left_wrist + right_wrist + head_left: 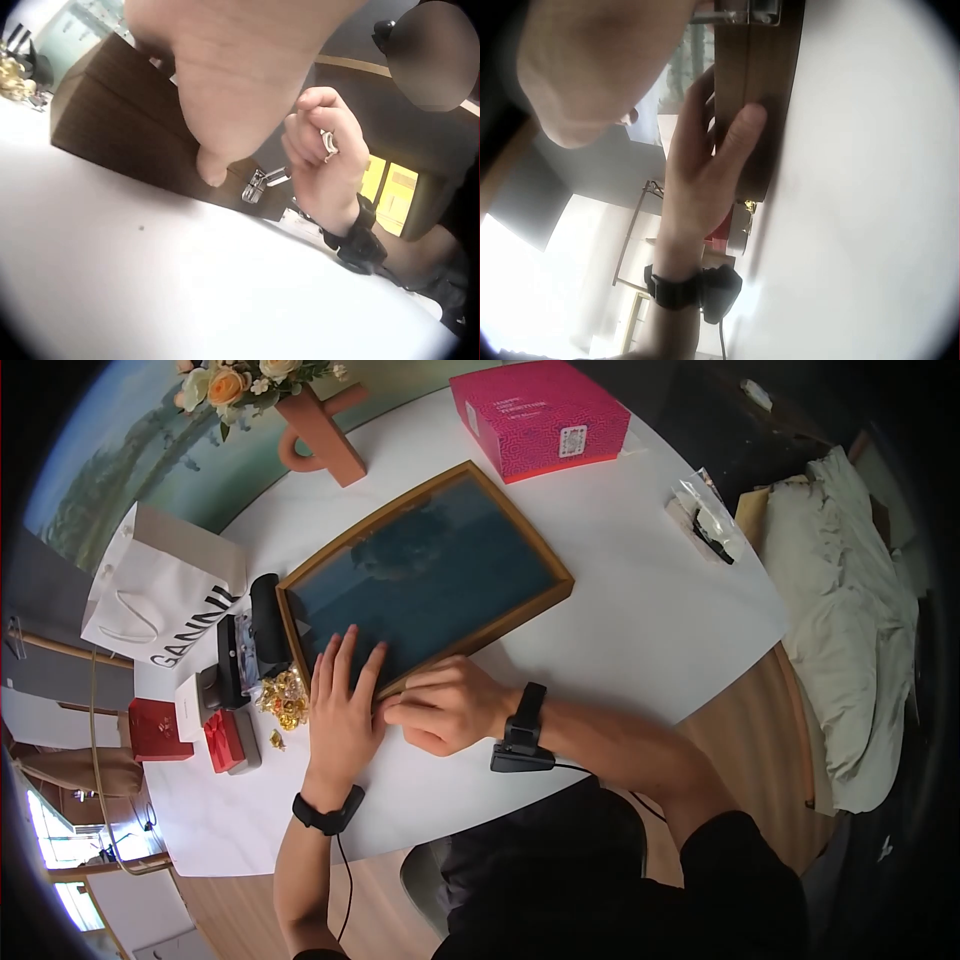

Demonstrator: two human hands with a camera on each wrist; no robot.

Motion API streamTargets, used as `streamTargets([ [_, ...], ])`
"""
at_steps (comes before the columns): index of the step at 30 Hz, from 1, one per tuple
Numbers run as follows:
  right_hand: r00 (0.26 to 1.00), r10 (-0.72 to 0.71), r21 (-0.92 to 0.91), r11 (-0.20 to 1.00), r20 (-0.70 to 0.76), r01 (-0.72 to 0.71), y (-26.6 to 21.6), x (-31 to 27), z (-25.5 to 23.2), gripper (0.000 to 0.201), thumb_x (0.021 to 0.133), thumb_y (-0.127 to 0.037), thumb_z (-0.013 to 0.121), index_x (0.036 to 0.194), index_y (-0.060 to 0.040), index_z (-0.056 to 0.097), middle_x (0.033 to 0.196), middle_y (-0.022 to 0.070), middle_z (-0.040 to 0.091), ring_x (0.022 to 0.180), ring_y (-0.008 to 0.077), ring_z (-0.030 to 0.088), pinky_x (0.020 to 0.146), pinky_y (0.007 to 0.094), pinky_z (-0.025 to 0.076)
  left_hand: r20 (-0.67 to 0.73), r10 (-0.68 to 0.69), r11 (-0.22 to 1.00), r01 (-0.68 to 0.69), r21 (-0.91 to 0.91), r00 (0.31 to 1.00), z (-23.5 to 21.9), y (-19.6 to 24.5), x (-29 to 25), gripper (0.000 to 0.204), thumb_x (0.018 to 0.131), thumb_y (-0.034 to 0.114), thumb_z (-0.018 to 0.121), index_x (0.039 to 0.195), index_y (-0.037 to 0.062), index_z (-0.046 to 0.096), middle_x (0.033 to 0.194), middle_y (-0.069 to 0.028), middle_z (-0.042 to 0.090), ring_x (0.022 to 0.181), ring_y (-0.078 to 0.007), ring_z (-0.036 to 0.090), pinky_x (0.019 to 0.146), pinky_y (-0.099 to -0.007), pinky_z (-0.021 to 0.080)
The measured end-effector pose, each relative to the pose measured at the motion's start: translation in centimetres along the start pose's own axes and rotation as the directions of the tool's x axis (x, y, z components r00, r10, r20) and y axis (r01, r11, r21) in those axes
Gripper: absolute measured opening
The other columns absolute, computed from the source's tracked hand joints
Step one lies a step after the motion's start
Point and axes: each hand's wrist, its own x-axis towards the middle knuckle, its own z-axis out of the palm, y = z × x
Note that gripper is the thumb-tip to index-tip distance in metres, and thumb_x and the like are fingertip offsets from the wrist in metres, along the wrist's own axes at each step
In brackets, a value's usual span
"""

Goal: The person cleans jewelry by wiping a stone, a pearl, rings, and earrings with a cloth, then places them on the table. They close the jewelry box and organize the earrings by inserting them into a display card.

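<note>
A shallow wooden display case with a glass top lies at an angle on the white table. On its near left corner rests my left hand, fingers straight over the glass, while its thumb presses the wooden front side. My right hand is at the front edge just beside it, fingers curled at a small metal latch. The latch's loose metal flap sticks out from the wood toward those fingers. In the right wrist view, the latch shows only at the top edge.
Gold-wrapped pieces, a black case and small red boxes crowd the left. Behind them stands a white paper bag. A flower vase and a pink box stand at the back; a plastic packet lies right.
</note>
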Motion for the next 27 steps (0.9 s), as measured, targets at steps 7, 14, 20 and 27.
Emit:
streamTargets([
  [7,0.993,0.108,0.008,0.994,-0.039,-0.108,0.9,-0.3,-0.6,0.015,0.070,-0.002,0.068,0.082,-0.0091,0.061,0.080,0.0037,0.069,0.066,0.0233,0.067,0.057,0.0362,0.054,0.050,0.004,1.000,-0.003,-0.014,0.999,1.3,-1.4,2.1,0.058,0.094,0.029,0.064,0.148,0.0165,0.050,0.156,-0.0195,0.040,0.143,-0.0459,0.036,0.117,-0.0559,0.031],
  [14,0.978,0.131,-0.114,0.982,-0.161,-0.151,0.6,0.5,-1.2,0.023,0.073,0.000,0.068,0.094,-0.0082,0.062,0.091,0.0054,0.070,0.068,0.0225,0.067,0.056,0.0352,0.054,0.004,-0.001,1.000,0.001,-0.029,1.000,2.4,-3.5,4.8,0.058,0.095,0.034,0.064,0.148,0.0144,0.051,0.155,-0.0206,0.042,0.141,-0.0469,0.038,0.116,-0.0534,0.033],
  [20,0.661,0.521,-0.010,0.781,-0.540,-0.624,6.9,8.1,-20.3,0.024,0.082,-0.019,0.085,0.086,-0.0028,0.067,0.078,0.0016,0.070,0.070,0.0074,0.063,0.061,0.0267,0.050,-0.061,-0.025,1.000,0.024,-0.009,0.998,3.5,-5.9,6.7,0.056,0.093,0.031,0.067,0.146,0.0154,0.053,0.153,-0.0181,0.046,0.139,-0.0455,0.041,0.114,-0.0505,0.037],
  [27,0.380,0.816,-0.454,0.165,-0.436,-0.876,28.5,3.7,-39.1,0.037,0.081,-0.033,0.083,0.077,-0.0007,0.065,0.066,0.0047,0.061,0.057,0.0135,0.055,0.055,0.0315,0.046,-0.086,-0.034,0.998,0.039,0.057,0.996,4.1,-7.4,8.4,0.056,0.094,0.036,0.065,0.145,0.0150,0.054,0.153,-0.0147,0.047,0.141,-0.0412,0.041,0.115,-0.0484,0.036],
])
